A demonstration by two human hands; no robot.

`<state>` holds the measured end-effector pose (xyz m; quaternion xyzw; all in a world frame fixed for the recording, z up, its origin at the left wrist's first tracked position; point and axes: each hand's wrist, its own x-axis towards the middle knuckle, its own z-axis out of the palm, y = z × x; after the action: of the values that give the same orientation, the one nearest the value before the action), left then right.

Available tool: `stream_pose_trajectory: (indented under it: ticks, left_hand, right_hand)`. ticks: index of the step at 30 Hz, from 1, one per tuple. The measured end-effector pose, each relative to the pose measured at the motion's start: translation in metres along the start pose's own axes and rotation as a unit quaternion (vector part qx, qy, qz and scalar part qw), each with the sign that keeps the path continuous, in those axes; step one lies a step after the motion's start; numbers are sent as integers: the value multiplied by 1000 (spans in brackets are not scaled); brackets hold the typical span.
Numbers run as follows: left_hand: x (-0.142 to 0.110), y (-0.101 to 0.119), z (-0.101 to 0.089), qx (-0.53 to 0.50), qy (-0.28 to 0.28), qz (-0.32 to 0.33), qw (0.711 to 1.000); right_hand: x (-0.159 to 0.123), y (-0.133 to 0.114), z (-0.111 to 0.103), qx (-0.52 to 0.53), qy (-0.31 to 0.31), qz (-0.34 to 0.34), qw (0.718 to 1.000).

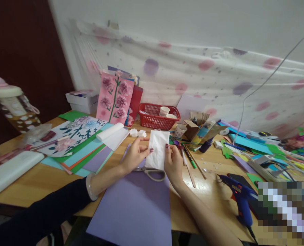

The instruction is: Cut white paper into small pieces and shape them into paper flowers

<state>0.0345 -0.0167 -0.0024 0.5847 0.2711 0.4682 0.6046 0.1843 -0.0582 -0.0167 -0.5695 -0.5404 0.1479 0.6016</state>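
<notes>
Both my hands hold a white sheet of tissue paper [158, 148] upright over the table. My left hand [134, 155] pinches its left edge with thumb and fingers. My right hand [172, 163] grips the right edge, thumb on the front. Under the hands lie scissors [151, 173] with pale handles, resting on a large purple paper sheet [135, 208]. A white bangle sits on my left wrist, and a dark sleeve covers that arm.
A red basket [158, 116] with paper cups stands behind. A pink flower card [114, 97] leans on the wall. Coloured paper sheets [86, 152] and a white roll [113, 134] lie left. A blue glue gun [240, 200], pens and paper scraps crowd the right.
</notes>
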Motion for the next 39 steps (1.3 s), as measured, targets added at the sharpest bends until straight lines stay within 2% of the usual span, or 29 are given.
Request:
stream_pose_trajectory:
  ticks: [4,7,11,15,17,20,22,27,30,33,36,37,38,39]
  left_hand:
    - [-5,2,2,32,-75,43,996]
    - [-4,2,0,85,-86,39,992]
    - [3,3,-9,86,-32,35,995]
    - [13,11,-23,35,64,56,996]
    - [19,16,-30,-33,104,43,993]
    - [26,24,-42,-143,135,8,981]
    - [29,27,-48,-200,144,-3,969]
    - [35,23,-56,-283,177,-36,942]
    - [36,20,-56,-298,172,-57,937]
    - [36,23,-57,-311,155,-58,936]
    - [36,26,-59,-328,175,-51,927]
    - [36,26,-58,-333,186,-54,923]
    - [37,25,-58,-339,196,-62,918]
    - [37,24,-56,-344,205,-73,913]
  right_hand:
    - [3,1,-4,-25,1,-1,1000]
    - [1,-2,-4,21,-47,6,999]
    - [-5,-5,0,85,-151,20,985]
    - [-5,-7,-2,10,-210,-48,977]
    - [0,-10,-8,-79,-274,-91,954]
    - [8,-18,-19,-214,-403,-150,877]
    - [11,-22,-24,-254,-452,-151,842]
    - [10,-24,-25,-291,-482,-116,818]
    - [13,-20,-30,-313,-464,-78,825]
    - [23,-15,-41,-236,-440,0,866]
    - [31,-14,-45,4,-386,121,915]
    - [31,-15,-43,101,-347,155,920]
    - [31,-17,-40,197,-308,183,912]
    - [30,-19,-36,286,-284,206,892]
